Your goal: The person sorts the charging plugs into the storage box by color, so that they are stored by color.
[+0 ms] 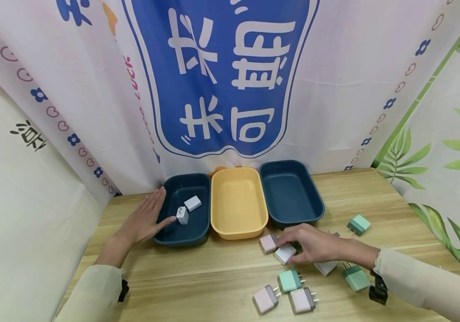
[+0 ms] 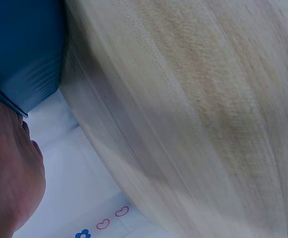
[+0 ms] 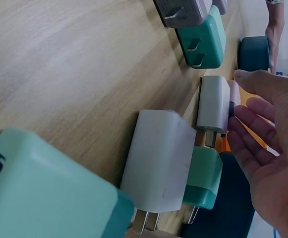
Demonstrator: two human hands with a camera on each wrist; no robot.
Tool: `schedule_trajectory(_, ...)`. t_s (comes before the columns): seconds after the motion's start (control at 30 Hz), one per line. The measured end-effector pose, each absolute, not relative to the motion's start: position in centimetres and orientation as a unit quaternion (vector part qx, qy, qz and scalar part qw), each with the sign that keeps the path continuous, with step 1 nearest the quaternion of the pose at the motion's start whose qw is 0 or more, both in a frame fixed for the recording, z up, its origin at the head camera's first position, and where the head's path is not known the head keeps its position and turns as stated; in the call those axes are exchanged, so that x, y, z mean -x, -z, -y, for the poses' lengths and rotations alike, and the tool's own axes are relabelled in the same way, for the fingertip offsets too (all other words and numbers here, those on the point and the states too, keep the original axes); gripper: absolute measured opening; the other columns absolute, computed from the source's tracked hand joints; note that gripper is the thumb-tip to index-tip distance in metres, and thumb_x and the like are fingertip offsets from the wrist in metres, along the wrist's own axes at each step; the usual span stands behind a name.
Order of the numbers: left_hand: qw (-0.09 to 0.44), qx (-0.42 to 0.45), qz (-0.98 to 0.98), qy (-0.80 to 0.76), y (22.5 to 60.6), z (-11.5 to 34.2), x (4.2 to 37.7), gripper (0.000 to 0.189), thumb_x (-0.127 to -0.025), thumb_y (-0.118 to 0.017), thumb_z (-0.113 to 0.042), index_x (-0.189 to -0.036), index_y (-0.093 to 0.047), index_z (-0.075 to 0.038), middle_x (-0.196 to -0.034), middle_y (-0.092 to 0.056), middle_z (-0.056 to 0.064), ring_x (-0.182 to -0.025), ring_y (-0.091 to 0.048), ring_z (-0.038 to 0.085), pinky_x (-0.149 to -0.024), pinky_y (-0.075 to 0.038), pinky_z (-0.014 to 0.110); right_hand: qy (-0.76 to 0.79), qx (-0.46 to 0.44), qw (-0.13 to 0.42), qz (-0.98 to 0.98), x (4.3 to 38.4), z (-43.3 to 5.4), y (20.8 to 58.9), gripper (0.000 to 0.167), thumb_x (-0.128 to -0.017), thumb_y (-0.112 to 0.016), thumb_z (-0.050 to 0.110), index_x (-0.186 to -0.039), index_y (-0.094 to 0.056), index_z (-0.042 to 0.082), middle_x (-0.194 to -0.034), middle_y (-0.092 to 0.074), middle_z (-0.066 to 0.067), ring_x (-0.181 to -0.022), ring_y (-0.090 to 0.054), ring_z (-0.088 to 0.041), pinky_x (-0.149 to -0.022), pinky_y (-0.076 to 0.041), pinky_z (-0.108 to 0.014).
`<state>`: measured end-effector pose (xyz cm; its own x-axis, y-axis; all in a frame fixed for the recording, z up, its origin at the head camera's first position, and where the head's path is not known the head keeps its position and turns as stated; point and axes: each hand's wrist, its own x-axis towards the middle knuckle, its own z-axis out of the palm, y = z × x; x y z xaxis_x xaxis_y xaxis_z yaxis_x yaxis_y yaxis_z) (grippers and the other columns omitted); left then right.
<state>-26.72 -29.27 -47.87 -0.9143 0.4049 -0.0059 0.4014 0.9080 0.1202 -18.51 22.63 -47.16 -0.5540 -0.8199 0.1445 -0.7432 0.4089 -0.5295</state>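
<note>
My left hand point(image 1: 143, 219) rests on the left rim of the left dark blue bin point(image 1: 202, 235), its thumb reaching inside near an upright white charger point(image 1: 182, 216). Another white charger point(image 1: 192, 203) lies beside that one in the bin. On the table, my right hand point(image 1: 312, 243) is at a white charger point(image 1: 285, 253), thumb and fingers spread apart around its near side. In the right wrist view, this white charger point(image 3: 213, 104) stands just beyond the fingertips. A pink charger point(image 1: 268, 243) lies right behind it, close to the index finger.
A yellow bin point(image 1: 239, 235) and a second dark blue bin point(image 1: 316, 210) stand along the curtain. Around the right hand lie green chargers point(image 1: 289, 281) point(image 1: 356, 277) point(image 1: 359, 224), pink chargers point(image 1: 265, 299) point(image 1: 302, 300) and a partly covered white charger point(image 1: 326, 267).
</note>
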Motion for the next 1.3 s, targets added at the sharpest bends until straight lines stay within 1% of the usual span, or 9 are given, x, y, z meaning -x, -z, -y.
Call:
schedule_trajectory(0.17, 0.017, -0.208, -0.976, -0.064, 47.8, 29.2, 26.7, 0.102, -0.105, -0.047, -0.066, -0.169, -0.005, 0.002, -0.177, -0.006, 0.023, -0.162, -0.01, 0.043, -0.131, -0.011, 0.06, 0.269, 0.468, 0.058, -0.84, 18.5, -22.7, 47.2, 0.036, -0.086, -0.09, 0.017, -0.119, -0.078, 0.007, -0.119, -0.075, -0.002, -0.109, -0.071, -0.013, -0.091, -0.061, -0.029)
schedule_trajectory(0.43, 0.015, -0.207, -0.976, -0.063, 47.9, 29.2, 26.7, 0.102, -0.105, -0.047, -0.066, -0.168, -0.006, 0.002, -0.177, -0.007, 0.023, -0.162, -0.012, 0.044, -0.131, -0.012, 0.061, 0.244, 0.465, 0.056, -0.849, 18.5, -23.2, 47.8, 0.036, -0.088, -0.088, 0.023, -0.12, -0.078, 0.01, -0.12, -0.075, 0.0, -0.111, -0.07, -0.014, -0.093, -0.061, -0.033)
schedule_trajectory(0.6, 0.013, -0.208, -0.976, -0.061, 47.9, 29.2, 26.7, 0.102, -0.105, -0.047, -0.066, -0.169, -0.006, 0.002, -0.177, -0.007, 0.022, -0.162, -0.012, 0.044, -0.13, -0.013, 0.061, 0.237, 0.472, 0.046, -0.848, 18.5, -23.3, 47.9, 0.034, -0.088, -0.088, 0.022, -0.118, -0.078, 0.009, -0.118, -0.075, 0.0, -0.109, -0.07, -0.013, -0.09, -0.061, -0.033)
schedule_trajectory(1.07, 0.019, -0.203, -0.977, -0.054, 47.8, 29.3, 26.8, 0.102, -0.105, -0.046, -0.067, -0.169, -0.005, 0.002, -0.177, -0.006, 0.022, -0.162, -0.011, 0.043, -0.131, -0.012, 0.061, 0.223, 0.482, 0.057, -0.845, 18.7, -23.4, 48.2, 0.032, -0.088, -0.087, 0.018, -0.119, -0.078, 0.012, -0.118, -0.075, 0.002, -0.11, -0.069, -0.013, -0.09, -0.061, -0.033)
schedule_trajectory(1.3, 0.018, -0.203, -0.977, -0.056, 47.8, 29.2, 26.8, 0.102, -0.105, -0.045, -0.068, -0.169, -0.006, 0.001, -0.177, -0.007, 0.022, -0.162, -0.012, 0.043, -0.131, -0.012, 0.06, 0.224, 0.492, 0.039, -0.84, 18.8, -23.5, 48.5, 0.034, -0.087, -0.088, 0.018, -0.118, -0.078, 0.011, -0.116, -0.076, 0.001, -0.108, -0.07, -0.012, -0.089, -0.061, -0.032)
